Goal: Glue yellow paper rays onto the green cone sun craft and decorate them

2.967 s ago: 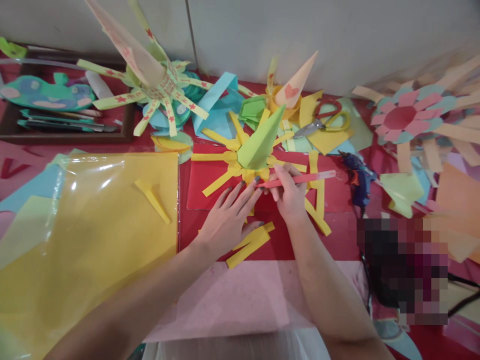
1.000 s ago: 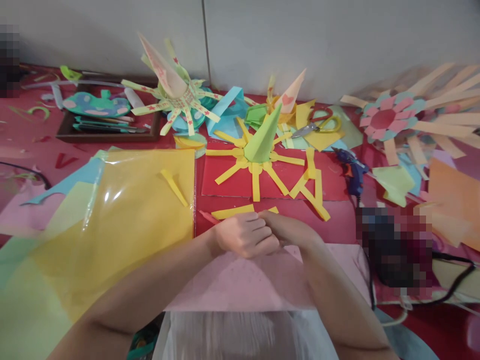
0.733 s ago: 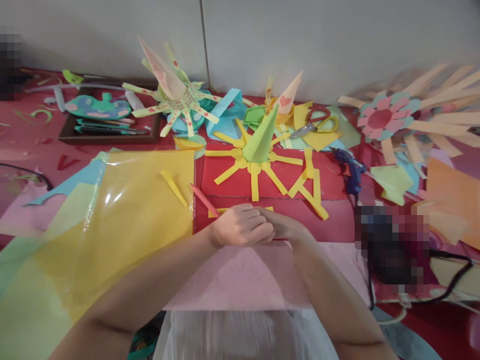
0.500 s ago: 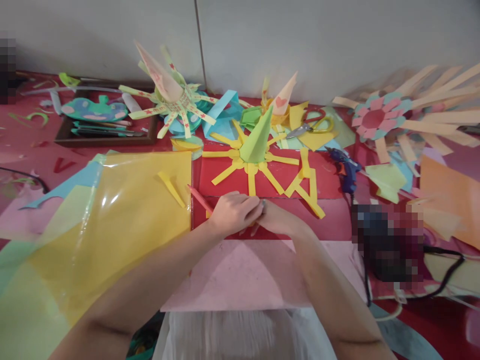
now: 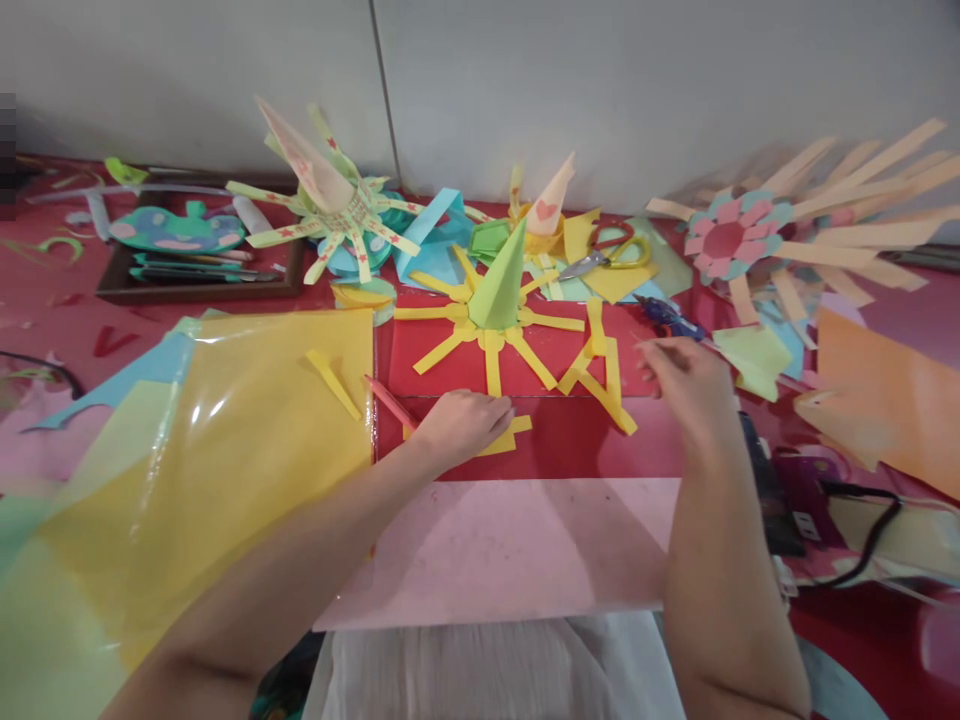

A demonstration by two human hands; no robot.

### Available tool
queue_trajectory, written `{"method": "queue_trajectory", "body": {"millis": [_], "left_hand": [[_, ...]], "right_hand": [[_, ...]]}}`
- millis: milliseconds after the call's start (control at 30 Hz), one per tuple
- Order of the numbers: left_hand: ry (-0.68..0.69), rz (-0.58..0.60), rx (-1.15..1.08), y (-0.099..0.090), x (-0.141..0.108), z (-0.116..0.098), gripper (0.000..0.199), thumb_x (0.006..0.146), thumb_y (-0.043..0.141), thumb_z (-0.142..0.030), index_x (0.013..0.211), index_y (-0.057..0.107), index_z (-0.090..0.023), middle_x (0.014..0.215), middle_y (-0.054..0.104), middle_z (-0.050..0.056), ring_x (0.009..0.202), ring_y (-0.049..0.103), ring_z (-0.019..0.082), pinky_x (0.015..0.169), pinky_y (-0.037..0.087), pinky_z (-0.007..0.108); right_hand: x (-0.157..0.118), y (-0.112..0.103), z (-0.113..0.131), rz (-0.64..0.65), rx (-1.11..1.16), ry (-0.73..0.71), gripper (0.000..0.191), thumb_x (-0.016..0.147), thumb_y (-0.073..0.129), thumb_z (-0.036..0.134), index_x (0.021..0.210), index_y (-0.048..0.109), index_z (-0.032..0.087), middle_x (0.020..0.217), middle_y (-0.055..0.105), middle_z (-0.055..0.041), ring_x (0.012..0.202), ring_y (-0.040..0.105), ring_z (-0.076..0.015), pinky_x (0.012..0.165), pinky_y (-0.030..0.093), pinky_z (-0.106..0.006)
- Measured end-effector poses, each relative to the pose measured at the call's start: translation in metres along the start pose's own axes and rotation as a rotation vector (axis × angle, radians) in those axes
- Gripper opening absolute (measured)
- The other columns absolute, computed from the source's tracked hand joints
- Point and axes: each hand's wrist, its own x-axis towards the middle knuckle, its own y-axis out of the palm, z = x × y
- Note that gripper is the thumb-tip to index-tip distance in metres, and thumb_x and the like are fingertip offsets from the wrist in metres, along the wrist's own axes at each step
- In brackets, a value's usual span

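Observation:
My left hand (image 5: 463, 425) is closed on a yellow paper piece (image 5: 504, 437), which pokes out past its fingers at the red mat's near side. My right hand (image 5: 679, 375) is raised off to the right, fingers partly curled and apart, with nothing visible between them. It is nearest to the blue glue gun (image 5: 670, 318), whose handle it hides. A green paper cone (image 5: 501, 283) stands on a ring of yellow strips (image 5: 444, 352) on the red mat (image 5: 547, 440). Several loose yellow strips (image 5: 611, 385) lie between that ring and my right hand.
A red pen (image 5: 390, 402) lies beside a plastic-covered yellow sheet (image 5: 277, 400). Scissors (image 5: 611, 255), two decorated cones (image 5: 322, 180) and a dark tray (image 5: 199, 292) line the back. A pink-and-blue paper flower (image 5: 735, 240) is at the right.
My right hand has left my left hand and moved right and up towards the glue gun. The yellow piece by my left hand shows more now. The view has shifted slightly.

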Motion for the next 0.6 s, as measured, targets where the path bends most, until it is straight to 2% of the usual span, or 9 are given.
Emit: {"method": "queue_trajectory", "body": {"millis": [67, 133, 200, 267, 367, 500, 600], "left_hand": [[-0.008, 0.007, 0.006, 0.000, 0.000, 0.000, 0.035, 0.093, 0.033, -0.023, 0.059, 0.044, -0.018, 0.050, 0.046, -0.002, 0.042, 0.036, 0.010, 0.045, 0.021, 0.026], [-0.036, 0.015, -0.007, -0.002, 0.001, -0.001, 0.035, 0.092, 0.033, -0.025, 0.059, 0.042, -0.018, 0.050, 0.044, -0.002, 0.042, 0.034, 0.010, 0.045, 0.019, 0.025], [-0.081, 0.025, -0.041, -0.004, 0.002, -0.001, 0.036, 0.091, 0.034, -0.026, 0.057, 0.040, -0.018, 0.049, 0.041, -0.003, 0.043, 0.032, 0.010, 0.044, 0.017, 0.025], [-0.129, 0.029, -0.094, -0.006, 0.003, -0.001, 0.036, 0.090, 0.034, -0.028, 0.055, 0.037, -0.018, 0.047, 0.037, -0.003, 0.042, 0.029, 0.010, 0.044, 0.016, 0.024], [-0.168, -0.001, -0.176, -0.009, 0.003, 0.000, 0.036, 0.088, 0.036, -0.030, 0.054, 0.035, -0.019, 0.046, 0.032, -0.004, 0.042, 0.025, 0.009, 0.043, 0.015, 0.023], [-0.190, -0.046, -0.286, -0.011, 0.002, 0.000, 0.034, 0.086, 0.038, -0.029, 0.054, 0.032, -0.018, 0.047, 0.027, -0.005, 0.042, 0.022, 0.008, 0.043, 0.017, 0.023], [-0.197, -0.053, -0.315, -0.013, 0.002, -0.001, 0.034, 0.085, 0.038, -0.029, 0.054, 0.030, -0.019, 0.047, 0.025, -0.006, 0.042, 0.020, 0.007, 0.043, 0.016, 0.023]], "right_hand": [[0.017, -0.008, -0.016, -0.166, -0.049, 0.022, 0.022, 0.073, 0.057, 0.035, 0.086, 0.063, 0.018, 0.071, 0.060, -0.0017, 0.061, 0.053, -0.0143, 0.065, 0.046, -0.030], [0.027, -0.012, -0.024, -0.357, -0.217, 0.045, 0.016, 0.072, 0.054, 0.027, 0.083, 0.061, 0.017, 0.080, 0.060, -0.0058, 0.075, 0.055, -0.0179, 0.080, 0.045, -0.035], [0.031, -0.011, -0.027, -0.455, -0.342, 0.096, 0.015, 0.073, 0.053, 0.024, 0.085, 0.058, 0.016, 0.092, 0.058, -0.0114, 0.092, 0.054, -0.0231, 0.091, 0.041, -0.039], [0.031, -0.006, -0.028, -0.445, -0.379, 0.161, 0.023, 0.076, 0.053, 0.030, 0.093, 0.055, 0.016, 0.104, 0.056, -0.0168, 0.105, 0.050, -0.0280, 0.096, 0.037, -0.042], [0.033, 0.002, -0.032, -0.364, -0.353, 0.245, 0.038, 0.076, 0.055, 0.041, 0.105, 0.050, 0.016, 0.114, 0.053, -0.0192, 0.110, 0.049, -0.0313, 0.096, 0.037, -0.044], [0.042, 0.007, -0.039, -0.344, -0.354, 0.275, 0.042, 0.076, 0.054, 0.050, 0.100, 0.052, 0.016, 0.111, 0.057, -0.0170, 0.110, 0.051, -0.0326, 0.099, 0.036, -0.049], [0.050, 0.009, -0.038, -0.328, -0.370, 0.287, 0.050, 0.072, 0.059, 0.053, 0.103, 0.053, 0.014, 0.115, 0.056, -0.0195, 0.113, 0.051, -0.0352, 0.099, 0.036, -0.051]]}}
